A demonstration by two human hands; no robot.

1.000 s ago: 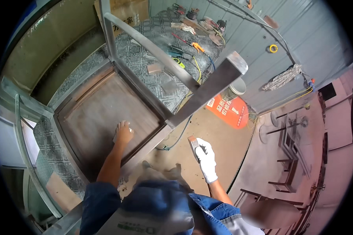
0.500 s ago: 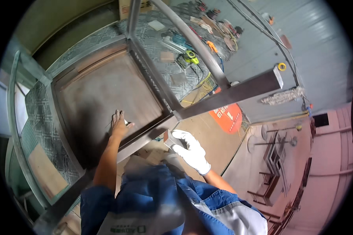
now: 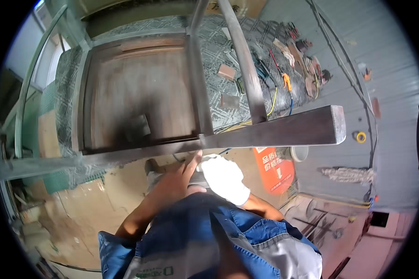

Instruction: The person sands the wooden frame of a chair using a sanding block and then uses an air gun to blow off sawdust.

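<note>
My bare left hand [image 3: 176,180] is close against my right hand, its fingers stretched toward the lower rail and its thumb apart. A white glove covers my right hand [image 3: 222,179], which is closed round a small grey sanding block [image 3: 198,178]. Blur and the glove hide most of the block; whether my left fingers touch it is unclear. Just beyond both hands lies a dark brown wooden chair frame [image 3: 274,128] with a recessed seat panel [image 3: 144,88]. A dark square patch on the panel may be a shadow or a flat piece.
The frame rests on a patterned grey padded surface [image 3: 226,37]. On it lie brown sanding pads [image 3: 226,71], an orange air blow gun [image 3: 287,82] and hoses. A red-orange sign [image 3: 275,172] and a yellow tape roll [image 3: 361,137] are to the right. Cardboard [image 3: 93,209] covers the floor.
My left hand has left the seat panel and come back to my right hand. The chair frame now appears turned and farther up in view. My right hand stays near the rail.
</note>
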